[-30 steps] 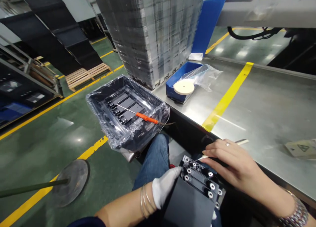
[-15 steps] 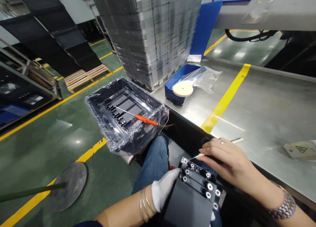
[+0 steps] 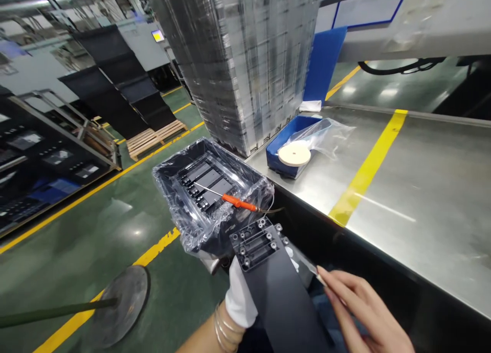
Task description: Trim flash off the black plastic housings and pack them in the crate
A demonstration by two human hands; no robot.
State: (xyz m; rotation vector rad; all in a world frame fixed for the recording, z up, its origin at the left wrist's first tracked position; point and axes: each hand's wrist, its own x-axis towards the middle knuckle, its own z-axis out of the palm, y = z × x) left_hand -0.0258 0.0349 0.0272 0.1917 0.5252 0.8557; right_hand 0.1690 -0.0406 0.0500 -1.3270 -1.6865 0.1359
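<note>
My left hand (image 3: 240, 299), in a white glove, grips a long black plastic part (image 3: 286, 302) along its left side, with white fingertips showing at the far side. The part's top end, with ribs and several round metal-ringed holes, is tilted up over my lap. To its right, my bare right hand (image 3: 360, 304) pinches a slim knife (image 3: 320, 278) with a pale handle. Its thin blade points up and left towards the part's edge; whether it touches is unclear.
A plastic-lined crate (image 3: 215, 230) holds similar black parts, with an orange-handled tool (image 3: 238, 202) lying across it. On the metal table (image 3: 368, 245) stands a blue bin (image 3: 278, 158) with a cream disc (image 3: 294, 153) and clear bag. A wrapped stack (image 3: 264, 56) rises behind; a round stand base (image 3: 125, 302) is left.
The black part has been raised and swung left, showing its ribbed end differently. My right hand has moved down, away from the part's top end, still with the knife. The view has tilted up.
</note>
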